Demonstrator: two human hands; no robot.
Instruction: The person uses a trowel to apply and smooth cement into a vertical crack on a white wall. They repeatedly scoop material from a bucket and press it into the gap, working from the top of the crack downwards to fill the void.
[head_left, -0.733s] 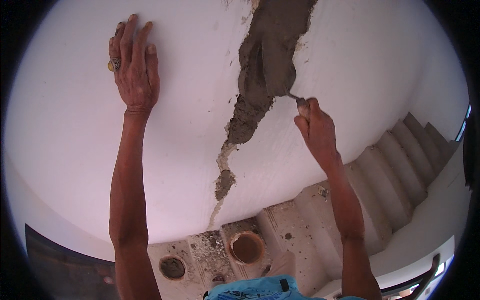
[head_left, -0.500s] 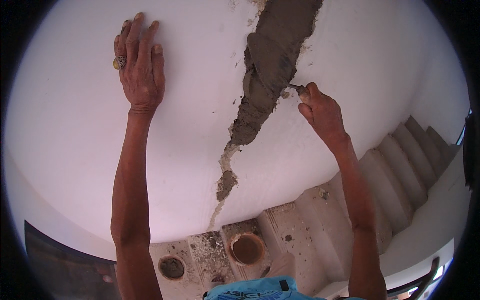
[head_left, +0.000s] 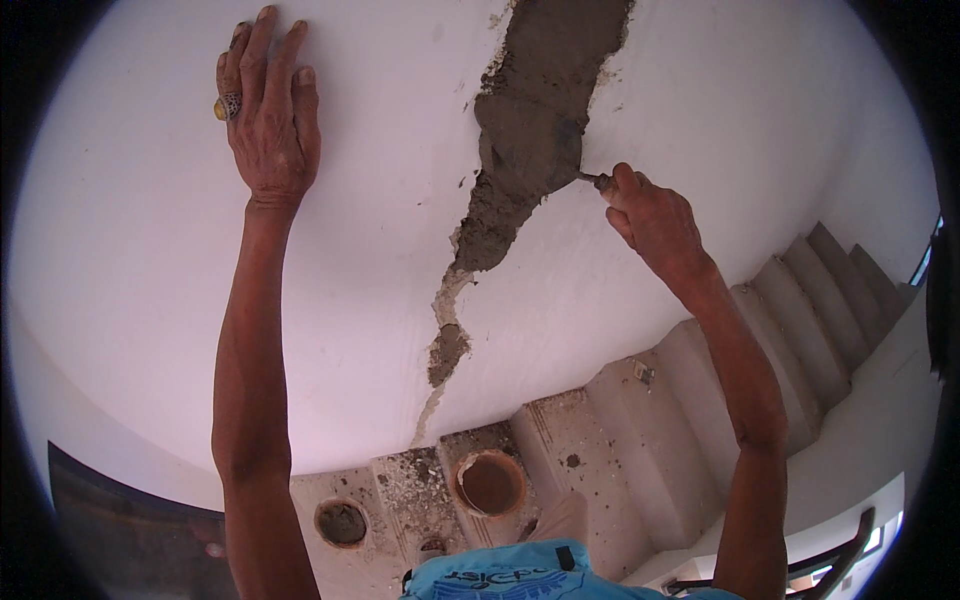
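My left hand (head_left: 272,130) lies flat against the white wall (head_left: 370,270), fingers stretched out, with a ring on one finger. To its right, a jagged strip of wet grey mortar (head_left: 545,60) fills a broken-out channel in the wall. My right hand (head_left: 655,225) is closed round the handle of a trowel (head_left: 590,178) at the strip's right edge. Its blade lies against the mortar and is hard to tell from it, being the same grey. Below, the channel narrows to a thin crack with a smaller mortar patch (head_left: 448,352).
Concrete stairs (head_left: 740,370) climb to the right along the wall's foot. On the lower steps stand a round container of grey mortar (head_left: 341,523) and an orange-brown bowl (head_left: 489,483), with crumbled debris (head_left: 415,490) around them. A dark handrail (head_left: 850,550) is at lower right.
The trowel has moved down and slightly right along the mortar strip, and my right elbow has swung outward. My left hand stays flat on the wall; the whole view has shifted a little.
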